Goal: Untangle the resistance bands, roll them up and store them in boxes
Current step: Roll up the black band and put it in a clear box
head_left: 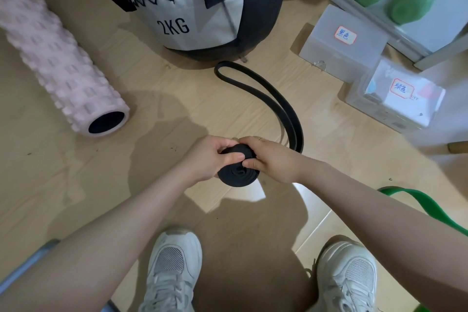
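A black band (263,99) (half rolled into a coil) is gripped between the left hand (211,157) and right hand (271,159); its loose loop trails beyond the right hand, toward two boxes (342,43).

Your left hand (210,157) and right hand (268,159) both grip the rolled part of the black resistance band (238,172), thumbs pressing on the coil's face, above the wooden floor (177,109). The unrolled rest of the band trails away across the floor in a long loop toward the grey-and-black 2KG ball (202,5). A pink foam roller (58,58) lies to your left. Two translucent labelled boxes (342,43) sit to your right, and a green band (428,205) lies beside your right forearm. Your white sneakers (174,271) show below.
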